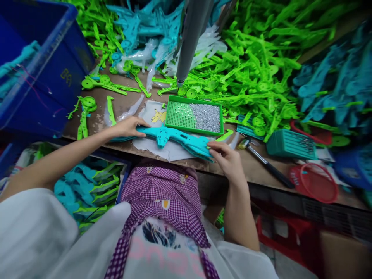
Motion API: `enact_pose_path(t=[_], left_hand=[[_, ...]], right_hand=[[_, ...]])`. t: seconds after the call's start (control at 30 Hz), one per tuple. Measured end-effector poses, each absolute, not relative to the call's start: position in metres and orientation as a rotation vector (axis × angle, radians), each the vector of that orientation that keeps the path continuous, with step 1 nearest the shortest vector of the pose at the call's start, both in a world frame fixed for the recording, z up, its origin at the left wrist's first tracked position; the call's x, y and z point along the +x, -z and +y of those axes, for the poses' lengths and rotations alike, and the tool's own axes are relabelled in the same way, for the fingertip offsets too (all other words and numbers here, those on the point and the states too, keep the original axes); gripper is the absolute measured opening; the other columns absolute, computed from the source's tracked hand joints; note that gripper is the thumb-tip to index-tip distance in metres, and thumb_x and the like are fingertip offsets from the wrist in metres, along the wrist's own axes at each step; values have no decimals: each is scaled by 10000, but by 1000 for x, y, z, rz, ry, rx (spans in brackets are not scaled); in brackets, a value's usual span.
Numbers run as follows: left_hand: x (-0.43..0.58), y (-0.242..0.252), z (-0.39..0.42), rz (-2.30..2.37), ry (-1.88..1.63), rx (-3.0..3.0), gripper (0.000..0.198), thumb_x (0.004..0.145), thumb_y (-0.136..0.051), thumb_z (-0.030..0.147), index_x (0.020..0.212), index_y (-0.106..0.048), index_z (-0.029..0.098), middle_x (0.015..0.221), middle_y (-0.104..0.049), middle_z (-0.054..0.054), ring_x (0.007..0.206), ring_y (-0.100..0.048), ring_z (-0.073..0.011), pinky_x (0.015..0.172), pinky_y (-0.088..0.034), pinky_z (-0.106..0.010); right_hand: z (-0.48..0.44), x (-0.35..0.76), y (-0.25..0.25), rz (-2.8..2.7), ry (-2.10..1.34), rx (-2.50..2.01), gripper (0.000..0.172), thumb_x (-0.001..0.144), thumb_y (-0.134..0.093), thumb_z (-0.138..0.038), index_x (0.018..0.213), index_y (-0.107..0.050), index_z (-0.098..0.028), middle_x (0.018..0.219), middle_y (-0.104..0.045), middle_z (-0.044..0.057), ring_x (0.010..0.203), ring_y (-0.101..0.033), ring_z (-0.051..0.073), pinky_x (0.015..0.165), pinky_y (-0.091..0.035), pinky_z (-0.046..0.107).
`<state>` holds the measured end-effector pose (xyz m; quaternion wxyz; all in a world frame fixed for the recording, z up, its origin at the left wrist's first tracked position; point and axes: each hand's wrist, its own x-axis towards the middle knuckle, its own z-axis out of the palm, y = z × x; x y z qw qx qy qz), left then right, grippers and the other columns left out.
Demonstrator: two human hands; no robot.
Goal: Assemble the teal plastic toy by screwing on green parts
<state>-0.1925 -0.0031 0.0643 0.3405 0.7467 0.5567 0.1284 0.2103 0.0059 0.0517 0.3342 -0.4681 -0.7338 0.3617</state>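
Note:
A long turquoise plastic toy part [186, 140], with a small animal-head shape at its middle, lies across the near edge of the workbench on a white cloth [171, 154]. My left hand [130, 127] grips its left stretch, thumb in front and fingers behind. At the other end my right hand [228, 157] pinches the tip between thumb and fingers. Just behind the part sits a green tray [167, 124] with many small silver screws [207, 116] in its right half. Above the tray hangs a grey powered screwdriver [190, 46], its tip pointing down.
Bright green plastic parts [250, 69] pile up at the back, beside turquoise ones [145, 23]. A blue bin [64, 66] stands at left. To the right lie a hammer [266, 162], a teal basket [286, 143] and a red basket [314, 182]. Below left, a crate holds turquoise and green parts [84, 186].

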Motion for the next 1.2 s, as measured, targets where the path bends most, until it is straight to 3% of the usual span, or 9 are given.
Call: enact_pose_path(t=[0.4, 0.6, 0.77, 1.03, 1.2], left_hand=[[-193, -59, -5, 1465, -397, 1925, 479, 712, -725, 401, 1137, -702, 180, 1144, -703, -101, 1032, -639, -252, 922, -456, -357], [-193, -58, -6, 1488, -430, 1892, 467, 692, -743, 401, 1112, -715, 199, 1129, -705, -92, 1033, -640, -248, 941, -457, -354], [-195, -56, -5, 1470, -427, 1902, 483, 696, -739, 430, 1120, -712, 200, 1116, -707, -89, 1031, -638, -249, 945, -461, -361], [-195, -59, -4, 1475, -425, 1871, 485, 690, -742, 441, 1112, -713, 203, 1123, -709, -80, 1033, -637, -247, 961, -461, -373], [-195, -59, -3, 1466, -387, 1889, 487, 696, -742, 427, 1124, -710, 198, 1136, -706, -87, 1029, -640, -247, 949, -462, -363]], right_hand=[[9, 211, -58, -2216, -772, -1142, 181, 877, -526, -248, 914, -703, -240, 1027, -687, 81, 992, -649, 237, 890, -519, 457], [-7, 204, -52, -2503, -348, -1185, 333, 868, -553, -238, 1197, -579, -196, 1187, -609, 158, 1130, -582, 307, 882, -490, 477], [-9, 200, -44, -2630, -57, -1146, 296, 899, -506, -199, 1191, -552, -178, 1156, -634, 164, 1062, -606, 285, 840, -463, 415], [-6, 202, -43, -2607, -62, -1146, 292, 920, -455, -191, 1185, -577, -188, 1115, -652, 152, 1007, -602, 275, 811, -441, 403], [-6, 199, -42, -2616, 126, -1137, 232, 924, -480, -211, 1124, -594, -179, 1053, -674, 136, 944, -606, 255, 777, -413, 384]])
